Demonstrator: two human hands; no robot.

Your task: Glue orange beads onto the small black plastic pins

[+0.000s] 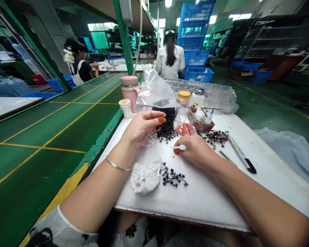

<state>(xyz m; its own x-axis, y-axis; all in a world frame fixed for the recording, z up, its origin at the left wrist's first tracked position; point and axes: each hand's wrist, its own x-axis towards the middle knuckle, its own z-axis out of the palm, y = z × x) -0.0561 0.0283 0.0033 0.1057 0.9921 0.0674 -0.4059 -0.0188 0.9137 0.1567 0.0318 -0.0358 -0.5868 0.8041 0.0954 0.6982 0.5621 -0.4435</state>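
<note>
My left hand [144, 127] is raised over the white work surface, thumb and fingertips pinching a small black part [164, 117]. Behind it lies a large heap of black stemmed parts [168, 127] spilling from a clear plastic bag [157, 91]. My right hand [193, 149] rests low over the surface, fingers closed on a small white dropper bottle [182, 147] whose thin tip points left. Just beyond that hand is a bag of small orange-red pieces [185, 129]. Nearer me, a crumpled white cloth [145, 176] sits beside a smaller group of black parts [173, 176].
Right of my hand are black parts with red bits [217, 138], a box cutter [240, 153] and a tray of bottles [204, 125]. A pink thermos [130, 91] and clear compartment boxes [208, 91] stand behind. A green conveyor [67, 130] runs left; two people sit farther off.
</note>
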